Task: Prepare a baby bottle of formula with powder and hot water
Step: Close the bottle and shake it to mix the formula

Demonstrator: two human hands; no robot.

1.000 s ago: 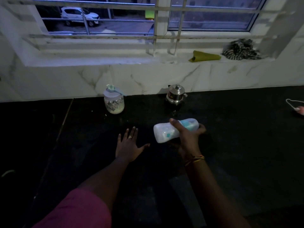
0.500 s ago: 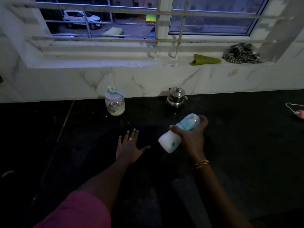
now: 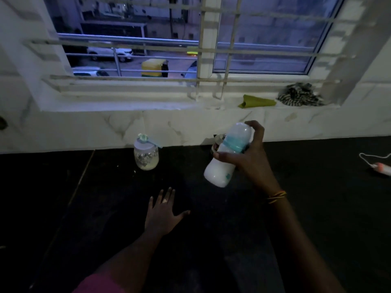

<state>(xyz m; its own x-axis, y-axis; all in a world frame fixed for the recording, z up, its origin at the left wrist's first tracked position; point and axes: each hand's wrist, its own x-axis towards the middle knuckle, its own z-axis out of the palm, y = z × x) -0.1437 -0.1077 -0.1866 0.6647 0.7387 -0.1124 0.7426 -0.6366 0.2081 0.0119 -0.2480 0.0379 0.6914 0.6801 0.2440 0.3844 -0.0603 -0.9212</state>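
Observation:
My right hand (image 3: 250,157) grips a capped baby bottle (image 3: 226,160) holding white liquid, tilted in the air above the black counter (image 3: 317,208) with its cap end up and to the right. My left hand (image 3: 161,212) rests flat on the counter, fingers spread, holding nothing. A clear powder jar (image 3: 146,155) with a pale scoop on its lid stands by the back wall, left of the bottle. A small steel pot (image 3: 218,142) sits mostly hidden behind the bottle.
A white cable with a pink end (image 3: 378,167) lies at the counter's right edge. On the window sill lie a green cloth (image 3: 256,101) and a striped cloth (image 3: 298,95). White marble wall runs behind the counter.
My right hand has swung the bottle from lying sideways to cap-end up and raised it toward the wall. The left hand stays flat on the counter.

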